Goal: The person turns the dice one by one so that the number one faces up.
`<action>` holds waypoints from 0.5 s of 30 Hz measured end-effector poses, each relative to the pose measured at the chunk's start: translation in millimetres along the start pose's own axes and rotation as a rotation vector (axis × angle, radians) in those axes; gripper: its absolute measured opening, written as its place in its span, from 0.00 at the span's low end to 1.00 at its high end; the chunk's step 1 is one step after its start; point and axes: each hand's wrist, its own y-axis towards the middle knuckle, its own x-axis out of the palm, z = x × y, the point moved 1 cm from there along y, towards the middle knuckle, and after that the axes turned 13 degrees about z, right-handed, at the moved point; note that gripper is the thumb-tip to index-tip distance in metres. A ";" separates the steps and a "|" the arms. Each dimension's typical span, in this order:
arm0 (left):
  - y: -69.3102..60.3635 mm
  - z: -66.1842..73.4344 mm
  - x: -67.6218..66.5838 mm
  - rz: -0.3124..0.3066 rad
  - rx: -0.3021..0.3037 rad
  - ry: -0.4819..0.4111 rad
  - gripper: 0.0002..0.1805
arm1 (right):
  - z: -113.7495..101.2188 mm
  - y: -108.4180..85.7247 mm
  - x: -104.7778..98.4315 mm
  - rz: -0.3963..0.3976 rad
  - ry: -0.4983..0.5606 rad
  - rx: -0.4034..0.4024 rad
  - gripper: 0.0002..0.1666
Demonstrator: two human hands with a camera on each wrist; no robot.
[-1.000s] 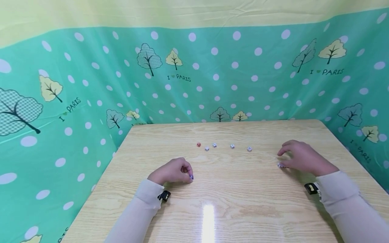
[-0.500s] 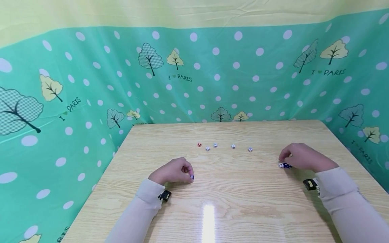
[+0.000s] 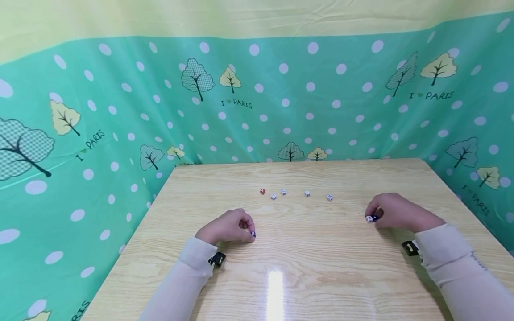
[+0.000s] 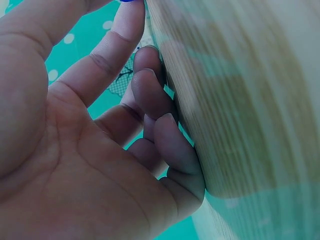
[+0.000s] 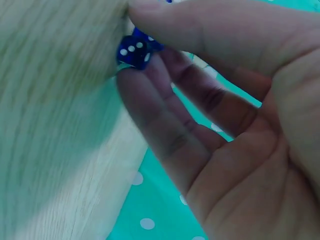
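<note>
My left hand [image 3: 230, 226] rests low at the table's middle left, pinching a small blue die [image 3: 253, 234] between thumb and index finger. Its other fingers curl against the wood in the left wrist view, where just a sliver of blue [image 4: 129, 0] shows at the fingertips. To the right, my right hand [image 3: 401, 213] has thumb and fingers closed round dark blue dice [image 3: 375, 218]. A white die [image 3: 369, 219] sits at the fingertips, beside the blue. In the right wrist view, a blue die [image 5: 134, 51] with white pips lies between thumb and finger; another blue one is partly hidden behind it.
Farther back on the wooden table [image 3: 313, 254] lie a red die [image 3: 263, 191] and several white dice [image 3: 307, 193] in a loose row. A green dotted curtain [image 3: 281, 98] hangs round the back and sides of the table.
My right hand's fingers have come down from spread to closing round the blue dice, and the hand has lowered slightly. My left hand stays put with its die.
</note>
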 end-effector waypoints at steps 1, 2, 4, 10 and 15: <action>-0.2 -0.2 0.0 -0.001 0.000 0.001 0.08 | -0.2 0.1 0.4 0.005 -0.002 -0.007 0.15; -0.3 -0.4 0.0 -0.002 0.001 0.002 0.08 | -0.8 0.2 0.9 0.009 -0.003 -0.007 0.15; -0.4 -0.8 0.1 -0.001 0.005 0.005 0.08 | -1.7 0.3 1.3 0.016 -0.011 -0.016 0.15; 0.1 -1.5 0.2 0.005 0.009 0.012 0.09 | -0.9 0.2 1.7 0.044 -0.051 -0.082 0.16; 0.9 -2.2 0.4 0.007 0.009 0.008 0.09 | 3.0 -2.1 0.4 0.055 -0.077 -0.080 0.17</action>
